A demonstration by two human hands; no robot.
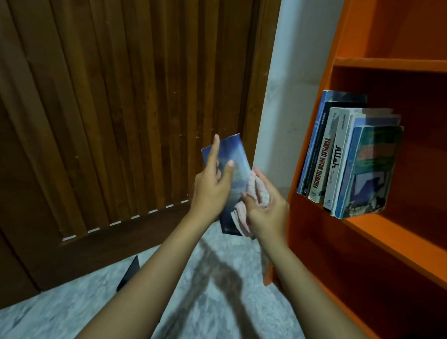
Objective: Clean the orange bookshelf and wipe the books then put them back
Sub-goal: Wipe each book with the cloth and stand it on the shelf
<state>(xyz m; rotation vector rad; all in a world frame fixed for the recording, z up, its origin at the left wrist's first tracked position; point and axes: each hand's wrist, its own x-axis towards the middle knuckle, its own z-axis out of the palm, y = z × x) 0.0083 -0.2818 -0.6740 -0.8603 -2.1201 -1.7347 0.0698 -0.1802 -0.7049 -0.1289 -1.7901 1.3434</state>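
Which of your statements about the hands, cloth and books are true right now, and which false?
1. The left hand holds a blue book. True.
2. The right hand grips a red-checked cloth. True.
3. The cloth lies on the shelf. False: it is against the held book.
4. The orange bookshelf holds no books. False: a row of books stands on one shelf, leaning.

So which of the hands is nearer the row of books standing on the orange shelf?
Right. The right hand, gripping the checked cloth, is just left of the row of books, by the orange shelf. The left hand holds the blue book farther left.
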